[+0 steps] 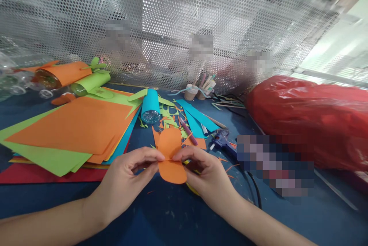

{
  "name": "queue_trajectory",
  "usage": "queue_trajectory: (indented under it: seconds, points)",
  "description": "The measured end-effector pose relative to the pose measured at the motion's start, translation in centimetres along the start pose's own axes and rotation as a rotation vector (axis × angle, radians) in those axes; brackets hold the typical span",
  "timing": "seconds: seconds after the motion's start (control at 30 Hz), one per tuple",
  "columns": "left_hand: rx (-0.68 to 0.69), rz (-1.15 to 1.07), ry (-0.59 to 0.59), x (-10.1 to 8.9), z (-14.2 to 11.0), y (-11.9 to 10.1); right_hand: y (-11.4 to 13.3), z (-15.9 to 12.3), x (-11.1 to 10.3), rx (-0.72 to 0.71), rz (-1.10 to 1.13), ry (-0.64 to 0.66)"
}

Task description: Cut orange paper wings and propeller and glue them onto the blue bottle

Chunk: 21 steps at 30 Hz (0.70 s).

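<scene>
Orange paper cutout [171, 171] pinched btwn fingertips of L hand [119, 184] & R hand [211, 173], over blue table [161, 219].

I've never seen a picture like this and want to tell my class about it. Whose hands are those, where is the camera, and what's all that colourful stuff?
They are a person's two bare hands, and there is no robot. The one picture comes from a camera on that person's head, looking forward and down. The left hand and right hand pinch an orange paper piece with rounded ends. On the blue table lie a stack of coloured sheets, paper scraps, a blue-wrapped bottle and a glue gun. A shiny red bag sits at the right.
</scene>
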<state>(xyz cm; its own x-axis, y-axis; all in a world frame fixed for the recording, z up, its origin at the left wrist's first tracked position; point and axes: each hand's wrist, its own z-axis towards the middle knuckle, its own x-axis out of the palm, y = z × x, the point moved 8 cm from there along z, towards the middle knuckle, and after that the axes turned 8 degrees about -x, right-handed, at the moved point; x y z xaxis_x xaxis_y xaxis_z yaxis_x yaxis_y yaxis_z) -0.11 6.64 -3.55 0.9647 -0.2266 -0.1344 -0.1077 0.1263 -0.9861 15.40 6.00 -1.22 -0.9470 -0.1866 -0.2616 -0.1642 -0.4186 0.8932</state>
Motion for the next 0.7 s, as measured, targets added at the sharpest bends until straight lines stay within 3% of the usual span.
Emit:
queue_trajectory:
  seconds: [0.37,0.7]
  points:
    - [-0.085,-0.121,0.098,1.0,0.4,0.2,0.2,-0.1,-0.1,-0.053,-0.106,-0.003]
    - [0.025,-0.006,0.081,0.5,0.2,0.1,1.3,-0.1,0.1,-0.146,-0.253,0.017]
